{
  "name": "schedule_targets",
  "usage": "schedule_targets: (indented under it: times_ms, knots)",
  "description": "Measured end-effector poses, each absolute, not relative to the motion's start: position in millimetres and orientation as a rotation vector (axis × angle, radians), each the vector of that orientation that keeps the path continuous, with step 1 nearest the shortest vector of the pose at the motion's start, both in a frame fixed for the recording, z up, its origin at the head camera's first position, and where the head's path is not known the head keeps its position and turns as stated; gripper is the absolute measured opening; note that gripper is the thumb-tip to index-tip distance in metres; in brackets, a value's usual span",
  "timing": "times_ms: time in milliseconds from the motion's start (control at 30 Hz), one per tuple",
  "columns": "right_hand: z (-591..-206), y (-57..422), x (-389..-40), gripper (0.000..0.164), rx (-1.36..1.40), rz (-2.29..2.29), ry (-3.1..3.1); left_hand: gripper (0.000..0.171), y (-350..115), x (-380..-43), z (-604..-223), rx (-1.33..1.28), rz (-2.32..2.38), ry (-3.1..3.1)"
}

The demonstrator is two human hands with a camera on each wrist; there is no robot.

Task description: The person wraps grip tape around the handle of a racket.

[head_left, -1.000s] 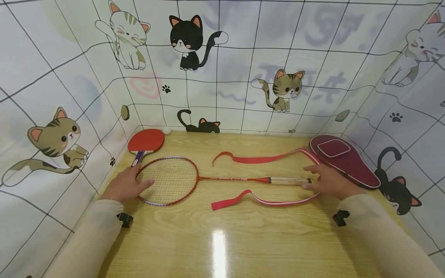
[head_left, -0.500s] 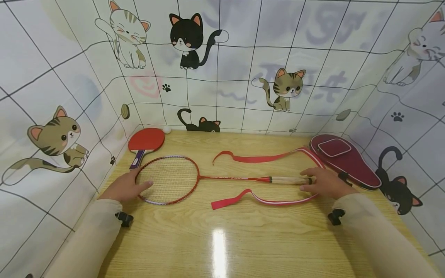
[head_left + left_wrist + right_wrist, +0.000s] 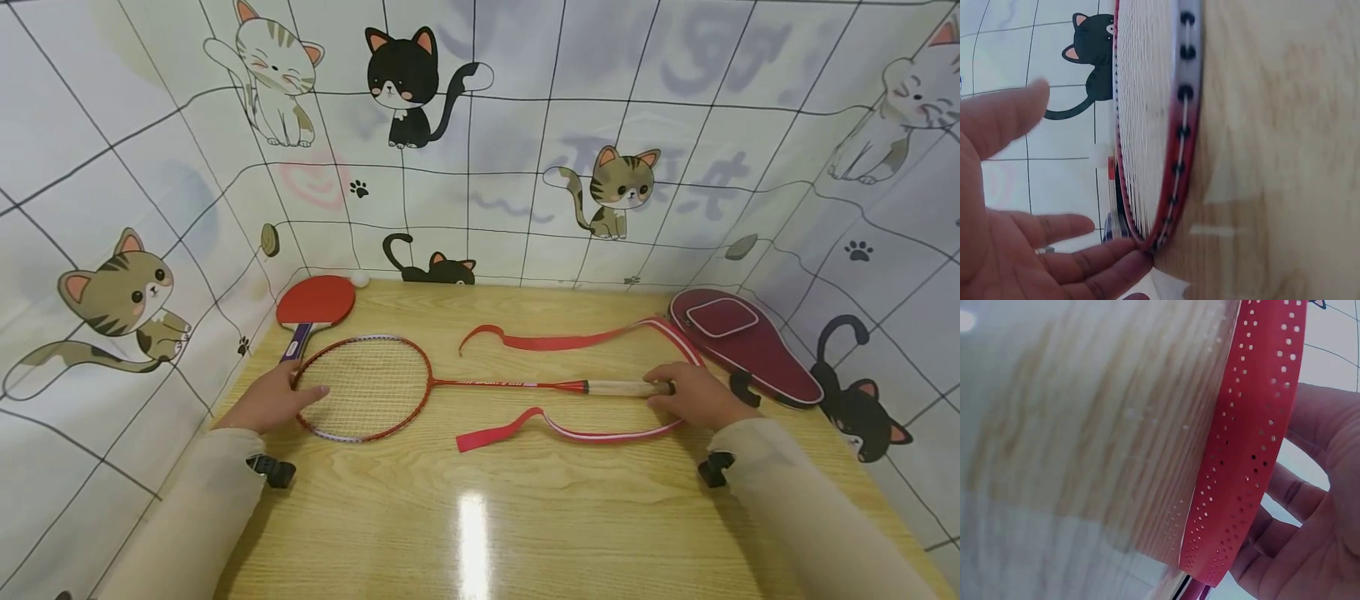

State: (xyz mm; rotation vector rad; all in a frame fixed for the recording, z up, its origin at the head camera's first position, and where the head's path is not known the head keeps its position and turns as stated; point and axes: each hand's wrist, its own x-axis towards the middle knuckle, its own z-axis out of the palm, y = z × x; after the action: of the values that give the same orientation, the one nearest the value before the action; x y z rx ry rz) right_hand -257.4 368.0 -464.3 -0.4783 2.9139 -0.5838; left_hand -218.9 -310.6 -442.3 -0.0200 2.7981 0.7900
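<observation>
A badminton racket [image 3: 495, 384] lies across the table, its strung head to the left and pale handle to the right. My left hand [image 3: 273, 396] is at the far left end of the head, fingers extended and fingertips at the frame [image 3: 1172, 169], thumb raised apart from it. My right hand [image 3: 693, 396] holds the handle's butt end between thumb and fingers. Red perforated grip tape [image 3: 1247, 437] with a white edge curves around the handle, one end [image 3: 487, 437] in front of the racket, the other behind. In the right wrist view the tape hides the handle and part of the fingers.
A red table tennis bat [image 3: 318, 302] lies at the back left, with a white ball [image 3: 360, 280] beside it. At the back right is a maroon bat case [image 3: 742, 346]. Cat-patterned cloth walls [image 3: 510, 125] enclose the table [image 3: 525, 517] on the left, back and right.
My right hand has moved slightly left and closed onto the butt of the handle. The badminton racket has shifted a little to the right. My left hand stays at the head.
</observation>
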Motion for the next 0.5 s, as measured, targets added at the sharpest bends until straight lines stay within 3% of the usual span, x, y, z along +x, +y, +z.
schedule_targets:
  times_ms: [500]
  knots:
    - [-461.3,358.7,-257.9,0.027,-0.435,-0.574,2.942,0.096,-310.2,-224.1,-445.1,-0.081,0.897,2.807]
